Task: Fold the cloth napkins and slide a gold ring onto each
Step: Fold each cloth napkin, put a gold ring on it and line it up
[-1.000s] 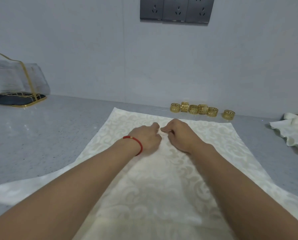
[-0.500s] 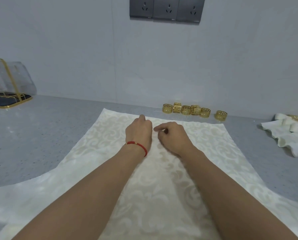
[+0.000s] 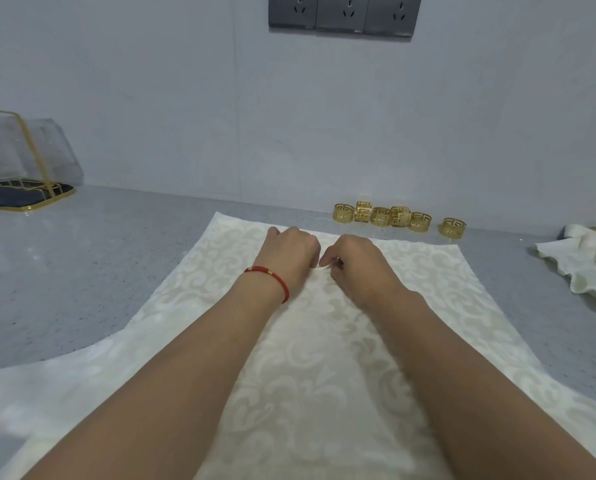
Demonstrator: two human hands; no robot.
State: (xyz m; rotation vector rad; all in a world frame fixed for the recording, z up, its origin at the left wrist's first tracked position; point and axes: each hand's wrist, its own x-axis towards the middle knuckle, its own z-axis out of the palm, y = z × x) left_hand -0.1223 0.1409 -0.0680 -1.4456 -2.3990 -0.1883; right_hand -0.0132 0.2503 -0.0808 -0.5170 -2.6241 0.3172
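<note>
1. The grey countertop carries your cream damask napkin, spread flat
2. Your left hand and right hand pinch a small fold at its middle
3. Six gold rings sit behind, near the wall

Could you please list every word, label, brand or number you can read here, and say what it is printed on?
None can be read.
Wall sockets: small pale marks on the lower edge, too small and blurred to read.
Gold rings: cut-out fretwork pattern only, no lettering.
Napkin: woven scroll pattern, no text.
</note>
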